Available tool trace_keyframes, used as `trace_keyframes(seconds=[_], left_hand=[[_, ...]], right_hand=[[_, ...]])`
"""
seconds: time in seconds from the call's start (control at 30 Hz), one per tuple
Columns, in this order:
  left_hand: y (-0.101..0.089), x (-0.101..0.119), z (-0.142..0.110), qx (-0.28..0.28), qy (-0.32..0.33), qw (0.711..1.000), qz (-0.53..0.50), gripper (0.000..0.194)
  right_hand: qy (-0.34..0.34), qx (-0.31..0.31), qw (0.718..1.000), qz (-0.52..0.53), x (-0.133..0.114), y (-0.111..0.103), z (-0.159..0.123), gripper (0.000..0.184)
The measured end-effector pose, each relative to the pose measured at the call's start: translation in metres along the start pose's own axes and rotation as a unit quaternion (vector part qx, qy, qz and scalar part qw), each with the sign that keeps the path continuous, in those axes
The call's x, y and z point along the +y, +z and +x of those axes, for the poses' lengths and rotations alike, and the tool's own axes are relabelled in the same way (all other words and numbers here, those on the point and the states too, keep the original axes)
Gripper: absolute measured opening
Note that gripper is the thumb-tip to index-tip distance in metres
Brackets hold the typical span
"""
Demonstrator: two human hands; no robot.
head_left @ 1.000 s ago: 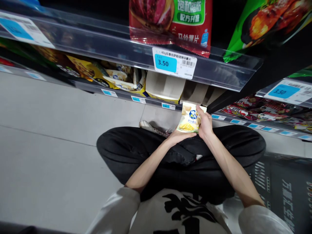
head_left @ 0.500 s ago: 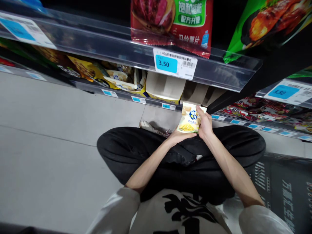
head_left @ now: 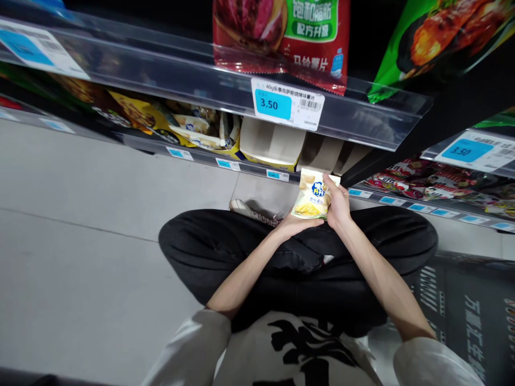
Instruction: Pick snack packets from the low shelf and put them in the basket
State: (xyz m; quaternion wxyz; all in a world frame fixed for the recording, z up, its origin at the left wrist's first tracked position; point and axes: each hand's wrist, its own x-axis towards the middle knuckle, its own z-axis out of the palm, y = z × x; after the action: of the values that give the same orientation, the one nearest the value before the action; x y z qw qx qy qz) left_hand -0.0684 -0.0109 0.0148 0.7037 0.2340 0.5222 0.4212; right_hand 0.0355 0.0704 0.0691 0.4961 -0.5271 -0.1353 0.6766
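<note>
A small pale-yellow snack packet (head_left: 311, 197) with a blue logo is held over my crossed legs, its printed face up. My right hand (head_left: 338, 206) grips its right side, thumb on the front and the other fingers mostly behind. Beneath its lower edge lies my left hand (head_left: 296, 225), supporting the packet from below; most of its fingers are hidden. Just beyond, on the bottom shelf, an open yellow-edged carton (head_left: 273, 140) shows its bare inside. Left of that, another carton holds similar pale packets (head_left: 197, 128).
Above the hands juts a clear shelf edge (head_left: 181, 80) with a price tag (head_left: 287, 104) and a red chip bag (head_left: 281, 43). A green bag (head_left: 434, 43) hangs over at the right. Beside my right knee stands a dark grey crate (head_left: 454, 316). Grey floor tiles (head_left: 80, 241) lie left.
The view has shifted very slightly. Both hands and the packet stay in the same place.
</note>
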Motion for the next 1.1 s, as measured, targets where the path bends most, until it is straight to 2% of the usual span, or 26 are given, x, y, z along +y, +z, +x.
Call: trace_keyframes(seconds=[0.9,1.0,1.1], left_hand=[[0.0019,0.0038,-0.0027,-0.004,0.003,1.0,0.011,0.073],[0.0018,0.0057,-0.0027,0.003,0.037,0.998,0.052,0.065],[0.0009,0.0074,-0.0014,0.055,0.133,0.985,0.095,0.055]], right_hand=[[0.003,-0.007,0.999,-0.033,-0.0011,-0.0018,0.0006,0.031],[-0.006,-0.011,0.999,-0.033,-0.0009,-0.002,0.0019,0.033],[-0.01,-0.027,0.999,-0.037,0.0001,-0.0036,0.004,0.038]])
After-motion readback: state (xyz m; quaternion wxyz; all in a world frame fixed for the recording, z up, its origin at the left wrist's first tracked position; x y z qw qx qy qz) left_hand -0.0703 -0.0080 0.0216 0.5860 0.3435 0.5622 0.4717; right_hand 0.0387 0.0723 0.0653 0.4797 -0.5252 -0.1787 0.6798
